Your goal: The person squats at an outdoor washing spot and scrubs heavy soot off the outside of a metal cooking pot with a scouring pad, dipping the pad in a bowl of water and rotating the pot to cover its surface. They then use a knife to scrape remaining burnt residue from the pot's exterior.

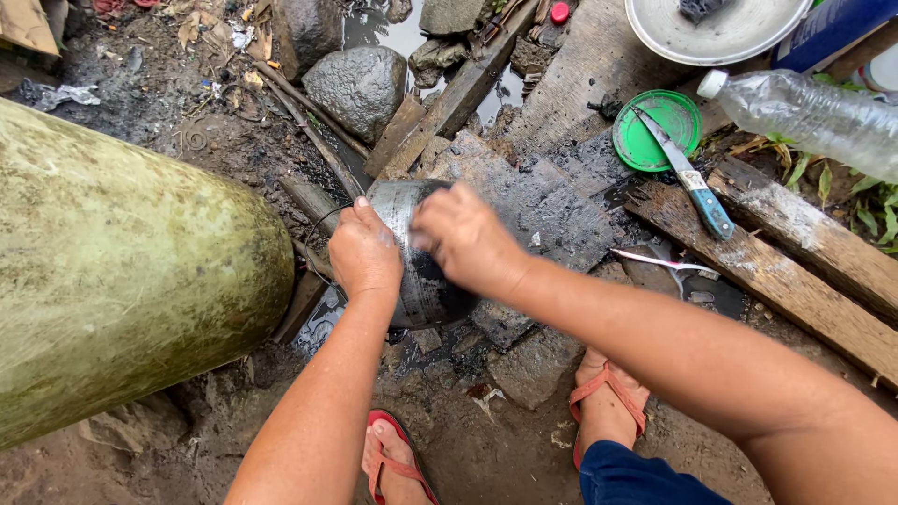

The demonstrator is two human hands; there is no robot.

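Centre frame, the left hand (363, 251) grips a sooty metal pot (421, 252), rigid, likely slippery; the blurred right hand (465, 236) presses, fingers apparently curled

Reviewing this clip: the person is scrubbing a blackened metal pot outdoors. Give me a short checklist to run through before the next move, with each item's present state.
1. Left hand grips the pot at its side: ok.
2. Right hand lies on the pot's surface: ok, though blurred; whether it holds a scrubber, cannot tell.
3. Pot tipped on its side and propped on the dark wet boards: ok.
4. Knife lies across the green lid, apart from both hands: ok.
5. Both sandalled feet planted on wet muddy ground: footing cannot tell.
6. Plastic bottle lies nearby at right; whether it holds water, cannot tell.
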